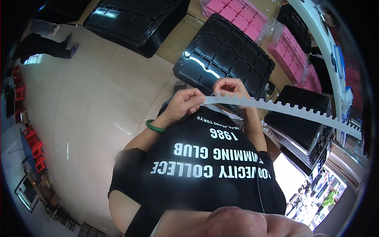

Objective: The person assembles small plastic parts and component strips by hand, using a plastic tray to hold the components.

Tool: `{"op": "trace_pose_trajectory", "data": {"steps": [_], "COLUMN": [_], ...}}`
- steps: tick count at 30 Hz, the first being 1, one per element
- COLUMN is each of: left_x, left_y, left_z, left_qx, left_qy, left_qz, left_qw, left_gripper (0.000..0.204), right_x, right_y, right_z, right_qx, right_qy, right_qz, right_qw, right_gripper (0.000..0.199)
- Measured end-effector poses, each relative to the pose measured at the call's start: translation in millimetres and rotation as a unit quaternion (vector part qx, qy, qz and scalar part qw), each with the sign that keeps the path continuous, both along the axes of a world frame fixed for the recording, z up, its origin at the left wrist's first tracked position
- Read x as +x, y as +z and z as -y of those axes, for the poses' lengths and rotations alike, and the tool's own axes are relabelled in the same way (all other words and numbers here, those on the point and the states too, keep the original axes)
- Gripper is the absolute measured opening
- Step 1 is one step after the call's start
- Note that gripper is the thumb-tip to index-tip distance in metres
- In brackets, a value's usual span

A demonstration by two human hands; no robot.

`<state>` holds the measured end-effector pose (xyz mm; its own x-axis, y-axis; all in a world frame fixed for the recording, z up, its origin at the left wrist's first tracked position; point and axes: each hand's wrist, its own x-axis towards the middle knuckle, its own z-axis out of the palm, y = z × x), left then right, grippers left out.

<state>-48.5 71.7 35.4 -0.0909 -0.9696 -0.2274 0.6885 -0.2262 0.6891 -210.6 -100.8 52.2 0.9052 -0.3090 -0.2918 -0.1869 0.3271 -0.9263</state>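
A long white strip (272, 106) with square notches along its upper edge runs from my hands out to the far right. My left hand (185, 103), below a green bangle (155, 126), pinches the left end of the strip between thumb and fingers. Just to the right, my right hand (232, 87) is closed in a pinch above the notched edge, its fingertips close to my left thumb. A small piece seems to be between those fingertips, too small to name. Behind the hands stands a black plastic crate (225, 55) with a ribbed, shiny surface.
A second black crate (134, 23) stands at the far left. Pink moulded trays (288, 55), partly in clear film, lie at the back right. Stacked black trays (298, 118) are right of my forearm. A person's legs (47, 45) and red stools (35, 148) show at left.
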Motion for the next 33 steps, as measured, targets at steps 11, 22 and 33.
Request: {"op": "trace_pose_trajectory", "data": {"steps": [11, 22, 33], "left_x": [30, 54, 57], "left_y": [5, 1, -7], "left_z": [9, 24, 32], "left_qx": [-0.046, -0.070, -0.054], "left_qy": [-0.036, -0.081, -0.113], "left_qz": [0.113, 0.095, 0.072], "left_qw": [0.992, 0.990, 0.989], "left_gripper": [0.018, 0.018, 0.014], "right_x": [98, 108, 99], "right_y": [-51, -59, -47], "right_z": [17, 5, -1], "right_qx": [-0.562, -0.599, -0.446], "right_qy": [0.035, 0.014, -0.001], "right_qz": [-0.186, -0.236, -0.194], "right_qw": [0.805, 0.765, 0.874], "right_gripper": [0.021, 0.013, 0.013]}}
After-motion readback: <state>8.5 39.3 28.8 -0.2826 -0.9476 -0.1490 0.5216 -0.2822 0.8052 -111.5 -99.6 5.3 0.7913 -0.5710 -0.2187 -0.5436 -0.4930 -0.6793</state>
